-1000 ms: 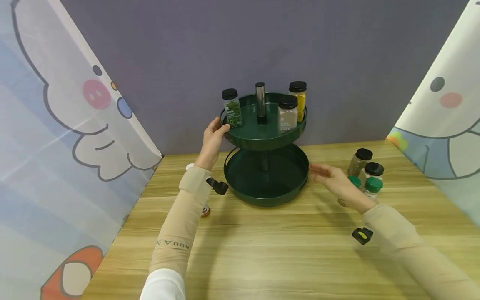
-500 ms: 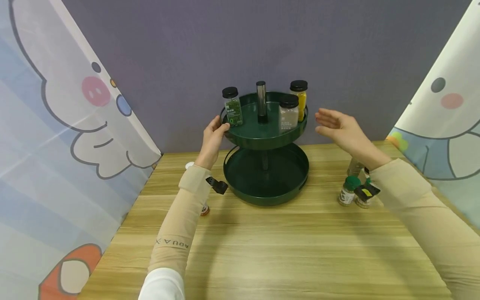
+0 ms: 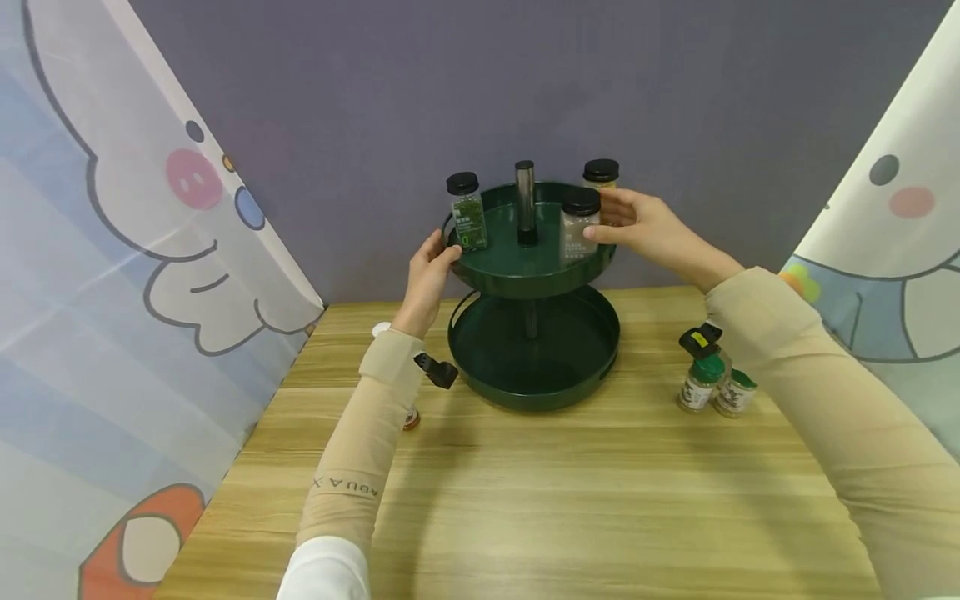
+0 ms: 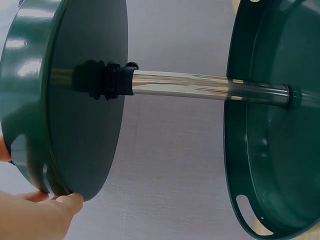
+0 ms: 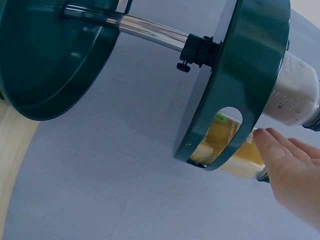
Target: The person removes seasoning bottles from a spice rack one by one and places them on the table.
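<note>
A two-tier dark green round tray stand point(image 3: 534, 392) stands on the table by the wall. At the left rim of its upper tray point(image 3: 517, 285), my left hand point(image 3: 426, 283) grips the edge, thumb over it. Close to those fingers is a black-capped jar of green herbs point(image 3: 469, 223). My right hand point(image 3: 660, 233) reaches over the tray's right side, its thumb at the side of a black pepper jar point(image 3: 576, 237). The other fingers extend past that jar, across a yellow jar point(image 5: 245, 160) behind it, and look fairly straight in the right wrist view.
Green-capped jars point(image 3: 696, 393) stand on the table point(image 3: 540, 508) at right, partly under my right forearm. Behind my left forearm, a white lid point(image 3: 381, 328) and a red-edged item point(image 3: 411, 418) peek out. The lower tray point(image 3: 528, 367) holds nothing visible. A grey wall point(image 3: 375, 125) rises behind.
My right hand has risen from beside the lower tray, then moved left to the pepper and yellow jars on the upper tray. My left hand keeps its place on the rim.
</note>
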`<state>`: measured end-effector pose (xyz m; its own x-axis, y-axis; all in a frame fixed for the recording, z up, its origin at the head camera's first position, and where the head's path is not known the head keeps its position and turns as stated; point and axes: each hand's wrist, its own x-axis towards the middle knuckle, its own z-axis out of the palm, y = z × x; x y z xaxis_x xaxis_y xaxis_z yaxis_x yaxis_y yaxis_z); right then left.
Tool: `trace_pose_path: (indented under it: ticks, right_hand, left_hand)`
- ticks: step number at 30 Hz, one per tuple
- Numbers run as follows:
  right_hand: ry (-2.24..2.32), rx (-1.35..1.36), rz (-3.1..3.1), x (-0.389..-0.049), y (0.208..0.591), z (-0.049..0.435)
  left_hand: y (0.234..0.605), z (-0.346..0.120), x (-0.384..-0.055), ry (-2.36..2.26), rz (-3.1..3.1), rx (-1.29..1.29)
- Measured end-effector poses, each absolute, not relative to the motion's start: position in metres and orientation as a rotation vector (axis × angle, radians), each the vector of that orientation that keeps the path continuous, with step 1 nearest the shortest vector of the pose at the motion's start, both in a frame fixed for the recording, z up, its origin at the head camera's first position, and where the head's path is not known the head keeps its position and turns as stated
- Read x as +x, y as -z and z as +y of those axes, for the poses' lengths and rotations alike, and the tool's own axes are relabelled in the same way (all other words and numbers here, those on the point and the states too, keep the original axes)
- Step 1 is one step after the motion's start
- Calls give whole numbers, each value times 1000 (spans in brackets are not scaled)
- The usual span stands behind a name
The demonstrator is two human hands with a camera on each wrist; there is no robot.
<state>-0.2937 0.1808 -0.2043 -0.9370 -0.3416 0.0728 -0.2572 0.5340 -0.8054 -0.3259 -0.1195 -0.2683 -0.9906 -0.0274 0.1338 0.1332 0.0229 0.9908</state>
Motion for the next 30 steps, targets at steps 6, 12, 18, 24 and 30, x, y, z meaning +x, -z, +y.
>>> trace_pose_path:
  ticks: [6,12,18,24,30]
  right_hand:
    - [1274,-537,2679,-303,202,171]
    - [1265,-589,2698,-310,202,168]
    - [1160,-565,2751,-313,198,169]
    - [1138,-583,2767,-315,197,168]
    - [1107,-578,2796,-317,198,166]
  left_hand:
    - [270,-119,-326,2110,-2160,-117]
    - [268,-117,-326,2099,-2153,-116]
    - [267,-117,-326,2104,-2150,-123]
    - [266,-118,-326,2103,-2151,-127]
    - [268,-120,-325,2102,-2165,-122]
